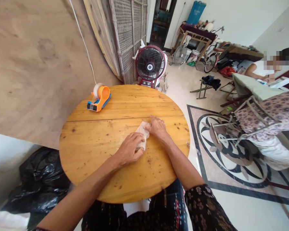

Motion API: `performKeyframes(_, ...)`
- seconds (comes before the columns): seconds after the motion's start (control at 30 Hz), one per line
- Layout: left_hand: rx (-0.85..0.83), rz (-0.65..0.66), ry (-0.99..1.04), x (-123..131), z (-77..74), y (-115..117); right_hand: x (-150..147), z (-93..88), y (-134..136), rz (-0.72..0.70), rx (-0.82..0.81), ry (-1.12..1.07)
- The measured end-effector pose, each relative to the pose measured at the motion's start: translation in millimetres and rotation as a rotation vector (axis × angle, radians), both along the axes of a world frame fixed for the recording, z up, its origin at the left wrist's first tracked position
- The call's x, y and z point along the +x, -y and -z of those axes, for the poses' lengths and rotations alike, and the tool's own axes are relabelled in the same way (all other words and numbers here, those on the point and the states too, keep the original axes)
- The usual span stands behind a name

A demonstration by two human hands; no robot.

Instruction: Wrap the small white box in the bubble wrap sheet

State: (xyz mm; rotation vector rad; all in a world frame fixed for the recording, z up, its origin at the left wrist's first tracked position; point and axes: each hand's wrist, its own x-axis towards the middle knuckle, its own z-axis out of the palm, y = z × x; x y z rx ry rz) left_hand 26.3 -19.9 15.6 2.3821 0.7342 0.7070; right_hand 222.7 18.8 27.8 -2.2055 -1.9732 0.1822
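Observation:
A small whitish, crinkled packet (143, 129), perhaps plastic or tissue wrap, lies on the round wooden table (93, 150). Curled fingers of my left hand (130, 148) grip its near end, with the thumb along the lower side. At the far right end, my right hand (158, 127) presses its thumb on the packet, the fingers bent beside it. Whatever the wrap contains, if anything, cannot be made out. An orange and blue tape dispenser (101, 98) with a roll of clear tape stands at the table's far left edge.
Beyond the table stands a dark red fan (150, 64). A large wooden board (38, 64) leans at the left, above a black plastic bag (43, 176). To the right are a metal-framed chair (245, 128), a small stool (202, 89) and a person at a cloth-covered table (257, 88).

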Motion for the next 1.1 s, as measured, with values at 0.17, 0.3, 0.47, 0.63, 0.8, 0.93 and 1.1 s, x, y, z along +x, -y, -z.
performKeyframes(0.17, 0.006, -0.007, -0.019, 0, -0.1, 0, 3, 0.8, -5, -0.016, -0.047, -0.093)
performKeyframes(0.3, 0.018, -0.012, -0.025, 0, -0.4, 1, 5, 2.6, -9, -0.011, -0.082, -0.169)
performKeyframes(0.47, 0.046, -0.009, -0.013, -1, 0.4, 1, 7, 12.4, -14, -0.067, 0.008, -0.333)
performKeyframes(0.63, 0.06, -0.013, -0.023, -2, -0.1, 0, 8, 23.0, -23, -0.103, 0.089, -0.849)
performKeyframes(0.8, 0.08, -0.022, -0.012, -2, 0.6, -1, 0, 13.7, -21, -0.138, 0.165, -1.114)
performKeyframes(0.93, 0.13, -0.051, 0.022, -4, 2.7, 0, -10, 1.1, -13, -0.145, 0.251, -1.087)
performKeyframes(1.1, 0.169, -0.101, 0.028, -6, 5.6, 0, -20, -13.0, -2, -0.199, 0.259, -0.996)
